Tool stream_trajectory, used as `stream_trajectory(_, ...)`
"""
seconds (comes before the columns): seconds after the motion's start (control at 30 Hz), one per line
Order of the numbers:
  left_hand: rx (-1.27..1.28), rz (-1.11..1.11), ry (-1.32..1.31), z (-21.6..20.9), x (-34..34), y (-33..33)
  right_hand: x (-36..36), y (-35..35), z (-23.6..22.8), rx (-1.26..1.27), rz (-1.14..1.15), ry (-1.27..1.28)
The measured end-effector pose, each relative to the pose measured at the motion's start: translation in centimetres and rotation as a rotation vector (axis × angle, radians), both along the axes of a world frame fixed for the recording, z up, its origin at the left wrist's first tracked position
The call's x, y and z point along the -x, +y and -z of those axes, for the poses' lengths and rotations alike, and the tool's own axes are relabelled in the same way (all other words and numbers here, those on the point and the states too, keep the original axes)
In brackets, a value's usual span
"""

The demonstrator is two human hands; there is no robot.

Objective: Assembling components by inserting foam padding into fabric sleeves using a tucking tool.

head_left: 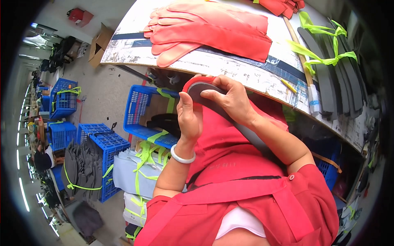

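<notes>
Both my hands hold one long dark grey insole-shaped piece [204,88] that is partly inside a red fabric cover [197,80]. My left hand [188,117] grips its left side, with a pale bangle on the wrist. Over the rounded top end my right hand [232,98] presses with fingers and thumb. The piece runs down across my red apron [230,151]. It is held just in front of the worktable's edge [246,78].
On the worktable lie a stack of red fabric pieces [205,28] and bundled dark grey pieces [332,69] tied with green tape. Blue crates [141,108] stand on the floor at left, with tied bundles of grey [82,170] and white pieces [131,172].
</notes>
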State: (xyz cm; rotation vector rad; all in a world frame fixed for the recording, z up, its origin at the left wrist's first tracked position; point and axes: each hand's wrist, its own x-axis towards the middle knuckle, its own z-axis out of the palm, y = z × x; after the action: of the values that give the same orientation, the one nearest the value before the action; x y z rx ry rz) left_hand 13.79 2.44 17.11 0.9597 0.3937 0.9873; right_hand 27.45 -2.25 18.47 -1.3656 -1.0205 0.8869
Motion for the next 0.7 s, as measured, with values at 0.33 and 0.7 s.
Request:
stream_trajectory(0.33, -0.009, 0.041, 0.053, 0.6, 0.8, -0.5, 0.9, 0.1, 0.7, -0.096, -0.108, 0.075)
stream_trajectory(0.7, 0.419, 0.596, 0.448, 0.9, 5.8, 5.1, 0.4, -0.9, 1.1, 0.17, -0.332, -0.145)
